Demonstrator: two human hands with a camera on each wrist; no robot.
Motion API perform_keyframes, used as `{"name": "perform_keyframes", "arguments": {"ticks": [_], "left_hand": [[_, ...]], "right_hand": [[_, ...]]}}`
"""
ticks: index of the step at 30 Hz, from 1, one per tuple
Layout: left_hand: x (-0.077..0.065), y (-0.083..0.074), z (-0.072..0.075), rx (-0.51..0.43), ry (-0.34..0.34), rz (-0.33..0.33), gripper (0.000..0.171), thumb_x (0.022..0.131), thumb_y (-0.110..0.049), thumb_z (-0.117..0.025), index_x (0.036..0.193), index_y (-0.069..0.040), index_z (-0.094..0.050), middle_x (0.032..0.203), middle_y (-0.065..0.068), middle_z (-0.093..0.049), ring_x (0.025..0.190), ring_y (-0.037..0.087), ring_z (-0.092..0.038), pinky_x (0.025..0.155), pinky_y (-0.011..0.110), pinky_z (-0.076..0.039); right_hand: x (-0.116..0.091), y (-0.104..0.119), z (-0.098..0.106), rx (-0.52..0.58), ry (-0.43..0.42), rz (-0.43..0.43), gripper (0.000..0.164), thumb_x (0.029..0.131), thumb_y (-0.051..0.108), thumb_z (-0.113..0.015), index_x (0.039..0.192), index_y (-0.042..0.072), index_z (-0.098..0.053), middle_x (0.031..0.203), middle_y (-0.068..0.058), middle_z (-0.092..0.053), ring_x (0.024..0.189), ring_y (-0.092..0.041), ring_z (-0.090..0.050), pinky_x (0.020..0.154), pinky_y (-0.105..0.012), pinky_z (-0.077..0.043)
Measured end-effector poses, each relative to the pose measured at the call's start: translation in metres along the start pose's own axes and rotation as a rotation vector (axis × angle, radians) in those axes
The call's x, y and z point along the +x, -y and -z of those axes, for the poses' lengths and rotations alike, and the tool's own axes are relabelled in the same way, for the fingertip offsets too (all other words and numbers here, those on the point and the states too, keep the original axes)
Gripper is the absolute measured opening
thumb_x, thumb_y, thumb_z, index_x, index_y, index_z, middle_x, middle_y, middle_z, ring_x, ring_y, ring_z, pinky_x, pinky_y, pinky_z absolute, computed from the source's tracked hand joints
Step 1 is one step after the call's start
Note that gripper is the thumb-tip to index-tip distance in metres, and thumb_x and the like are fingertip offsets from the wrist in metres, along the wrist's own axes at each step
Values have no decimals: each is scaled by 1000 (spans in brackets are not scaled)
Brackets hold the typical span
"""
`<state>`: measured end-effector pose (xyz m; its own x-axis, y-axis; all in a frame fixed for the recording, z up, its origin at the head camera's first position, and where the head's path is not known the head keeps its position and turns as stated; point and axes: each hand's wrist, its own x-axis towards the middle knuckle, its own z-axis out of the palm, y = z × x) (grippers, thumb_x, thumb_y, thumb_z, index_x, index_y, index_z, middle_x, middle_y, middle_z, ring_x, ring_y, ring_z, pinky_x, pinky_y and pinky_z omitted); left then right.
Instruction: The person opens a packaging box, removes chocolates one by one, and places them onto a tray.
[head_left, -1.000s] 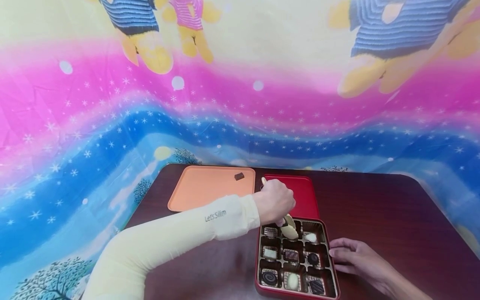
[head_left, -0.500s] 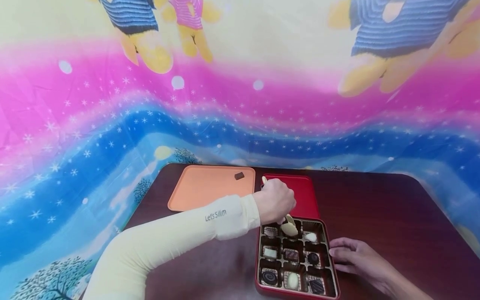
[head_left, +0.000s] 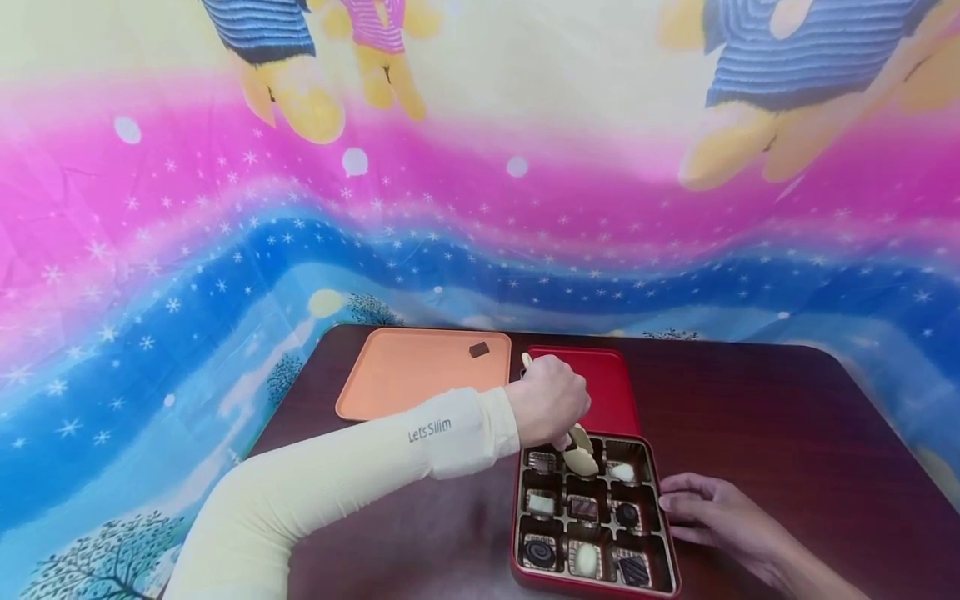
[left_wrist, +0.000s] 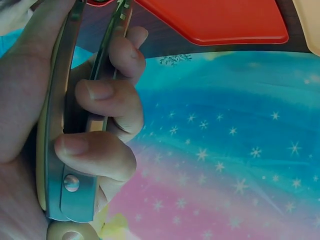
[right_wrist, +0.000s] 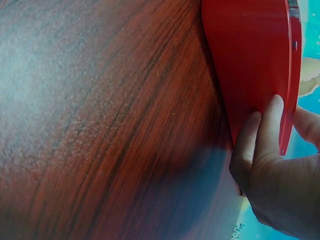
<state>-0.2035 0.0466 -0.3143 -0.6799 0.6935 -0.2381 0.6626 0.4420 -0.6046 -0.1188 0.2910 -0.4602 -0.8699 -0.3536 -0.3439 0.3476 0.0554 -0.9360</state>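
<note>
My left hand (head_left: 551, 400), in a cream sleeve, grips a pair of tongs (left_wrist: 57, 125) with its fingers curled round both metal arms. The cream tips of the tongs (head_left: 581, 461) point down into the back middle compartment of a red chocolate box (head_left: 592, 586); what lies beneath them is hidden. Dark and white chocolates sit in the other compartments, among them a dark swirl (head_left: 539, 552) and a white oval one (head_left: 586, 560). At the box's right side, my right hand (head_left: 723, 517) rests extended fingers (right_wrist: 270, 125) against the red wall, thumb by the rim.
A red lid (head_left: 600, 387) lies flat behind the box. To its left is an orange tray (head_left: 416, 367) with one dark chocolate piece (head_left: 478, 350) near its back right corner. The dark wooden table (head_left: 750, 408) ends at a printed cloth backdrop (head_left: 480, 208).
The tongs' tips have shifted very slightly within the back middle compartment. Both hands keep their places, and the box stays where it was.
</note>
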Motion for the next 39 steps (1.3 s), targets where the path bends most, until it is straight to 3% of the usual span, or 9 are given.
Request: {"name": "perform_keyframes", "arguments": {"ticks": [12,24,31,39], "left_hand": [[3,-10,3,47,30,-11,20,78,-48,-57,70,-29,-59,64,-10,-54,53,8,-47,43,23,-39],[5,-12,-1,66,-21,-21,19,80,-41,-57,66,-28,-58,60,-10,-52,52,8,-46,42,24,-38],[1,-3,4,35,-20,-21,20,79,-43,-58,68,-27,-57,62,-9,-52,52,8,-45,41,24,-36],[-6,17,14,-11,-4,6,29,76,-56,-60,72,-27,-57,66,-10,-53,56,9,-50,44,26,-43]], "right_hand": [[-1,0,-2,-4,-5,7,41,89,13,-56,118,-12,-39,110,-17,-54,103,-28,-55,86,-42,-45],[0,0,-2,-2,-17,2,40,89,13,-56,117,-11,-40,110,-16,-55,102,-27,-56,86,-42,-45],[0,0,-1,-6,-14,1,41,89,13,-56,117,-11,-40,110,-16,-55,102,-26,-56,86,-42,-45],[0,1,-1,3,0,-9,40,89,14,-56,117,-11,-40,109,-14,-55,102,-25,-56,86,-42,-45]]}}
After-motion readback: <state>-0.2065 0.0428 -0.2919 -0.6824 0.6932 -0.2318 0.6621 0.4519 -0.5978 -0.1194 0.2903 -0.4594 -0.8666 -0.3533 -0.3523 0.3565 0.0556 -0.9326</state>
